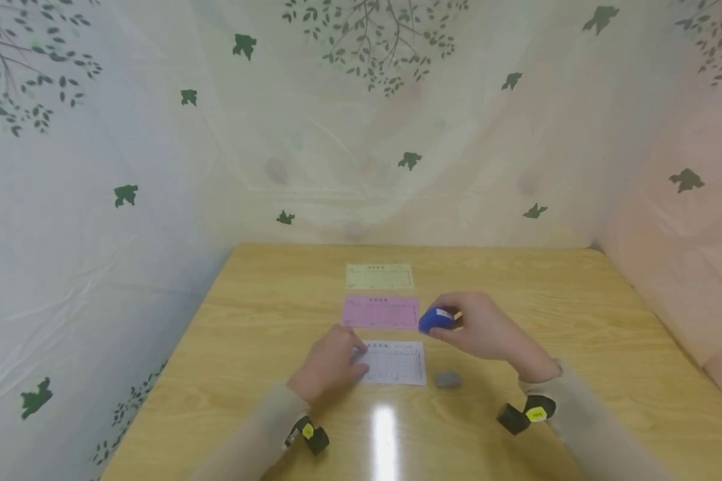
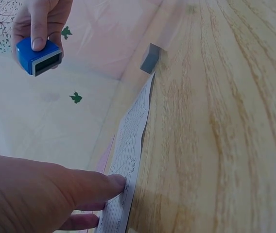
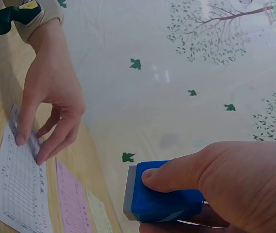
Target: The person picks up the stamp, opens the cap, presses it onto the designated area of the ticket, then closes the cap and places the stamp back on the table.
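My right hand (image 1: 478,327) grips a blue self-inking stamp (image 1: 436,321) above the wood table, to the right of the pink form. In the left wrist view the dark rectangular face of the stamp (image 2: 46,63) shows, framed by a grey rim. On the left part of a white printed form (image 1: 394,363) rest the thumb and fingertips of my left hand (image 1: 332,361). The right wrist view has this left hand (image 3: 55,94) with its fingers spread over the white form (image 3: 19,179). Beside the form's right edge lies a small grey block, perhaps the stamp's cap (image 1: 448,379).
Behind the white form lies a pink form (image 1: 380,312), and farther back a pale yellow form (image 1: 379,276). All sit on the wood table (image 1: 265,294). A pale curtain (image 1: 349,133) with leaf and bird prints encloses the back and sides.
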A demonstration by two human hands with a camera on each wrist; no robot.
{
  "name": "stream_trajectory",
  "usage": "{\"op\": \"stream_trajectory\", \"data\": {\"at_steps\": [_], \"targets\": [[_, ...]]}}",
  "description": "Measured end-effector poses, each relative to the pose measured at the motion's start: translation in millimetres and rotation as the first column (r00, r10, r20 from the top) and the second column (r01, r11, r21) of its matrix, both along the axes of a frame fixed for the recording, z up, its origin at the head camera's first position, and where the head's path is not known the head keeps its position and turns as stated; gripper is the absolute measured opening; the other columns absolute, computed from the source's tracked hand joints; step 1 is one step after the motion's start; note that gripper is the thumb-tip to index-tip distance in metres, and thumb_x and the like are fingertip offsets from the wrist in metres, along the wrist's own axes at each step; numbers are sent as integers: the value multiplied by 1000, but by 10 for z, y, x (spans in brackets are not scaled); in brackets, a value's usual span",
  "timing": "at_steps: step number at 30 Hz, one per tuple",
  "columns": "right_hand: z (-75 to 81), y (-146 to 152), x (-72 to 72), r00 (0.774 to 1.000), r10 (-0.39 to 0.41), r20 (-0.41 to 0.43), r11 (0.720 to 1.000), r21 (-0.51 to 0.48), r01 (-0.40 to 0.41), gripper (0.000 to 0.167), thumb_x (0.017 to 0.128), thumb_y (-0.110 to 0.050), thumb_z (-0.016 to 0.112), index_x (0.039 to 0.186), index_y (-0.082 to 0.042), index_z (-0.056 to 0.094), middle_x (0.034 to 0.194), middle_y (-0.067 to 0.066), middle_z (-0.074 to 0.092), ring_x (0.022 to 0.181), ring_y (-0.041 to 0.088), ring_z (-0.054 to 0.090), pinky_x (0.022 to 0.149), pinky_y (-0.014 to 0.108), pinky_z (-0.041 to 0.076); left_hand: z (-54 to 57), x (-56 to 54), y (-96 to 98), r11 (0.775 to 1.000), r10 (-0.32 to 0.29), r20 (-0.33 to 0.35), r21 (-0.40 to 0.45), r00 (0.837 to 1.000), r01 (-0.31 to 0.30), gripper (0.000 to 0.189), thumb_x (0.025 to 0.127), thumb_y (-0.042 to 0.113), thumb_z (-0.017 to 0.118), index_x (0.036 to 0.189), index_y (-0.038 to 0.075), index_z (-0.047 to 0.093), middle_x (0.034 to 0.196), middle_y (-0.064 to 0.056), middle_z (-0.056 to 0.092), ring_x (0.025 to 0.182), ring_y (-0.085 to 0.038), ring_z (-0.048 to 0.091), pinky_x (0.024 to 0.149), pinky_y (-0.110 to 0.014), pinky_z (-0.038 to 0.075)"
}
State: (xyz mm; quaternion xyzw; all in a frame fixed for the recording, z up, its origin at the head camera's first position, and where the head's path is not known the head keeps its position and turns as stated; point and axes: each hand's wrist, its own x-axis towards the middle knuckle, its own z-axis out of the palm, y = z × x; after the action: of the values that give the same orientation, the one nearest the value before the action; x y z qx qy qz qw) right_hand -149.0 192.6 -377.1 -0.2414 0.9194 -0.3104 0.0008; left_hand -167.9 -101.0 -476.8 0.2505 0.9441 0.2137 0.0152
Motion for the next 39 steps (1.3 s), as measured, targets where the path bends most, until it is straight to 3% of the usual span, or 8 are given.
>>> {"op": "stream_trajectory", "data": {"at_steps": [16,23,39], "targets": [[-218,-120,42,996,64,55,998,3,-64,16,93,-11,80,108,-13,76,99,-6,76,92,8,69,81,23,62,2,-8,-13,999,6,-4,-35,1000,-7,36,88,29,86,114,6,80,114,-11,73,107,-26,65,98,-47,59],[-318,-147,33,994,41,100,999,22,-43,18,93,-13,81,110,-16,77,100,-8,75,93,7,67,82,25,61,25,9,-19,999,6,-21,-33,1000,-6,34,87,28,85,112,5,81,112,-11,74,104,-26,65,92,-45,61],[-534,-248,47,994,56,98,997,43,-60,22,90,-10,82,111,-12,78,105,-1,79,91,6,69,78,20,59,30,12,-19,1000,8,-24,-16,1000,-8,32,88,28,84,111,5,81,114,-11,74,106,-26,65,93,-45,60]]}}
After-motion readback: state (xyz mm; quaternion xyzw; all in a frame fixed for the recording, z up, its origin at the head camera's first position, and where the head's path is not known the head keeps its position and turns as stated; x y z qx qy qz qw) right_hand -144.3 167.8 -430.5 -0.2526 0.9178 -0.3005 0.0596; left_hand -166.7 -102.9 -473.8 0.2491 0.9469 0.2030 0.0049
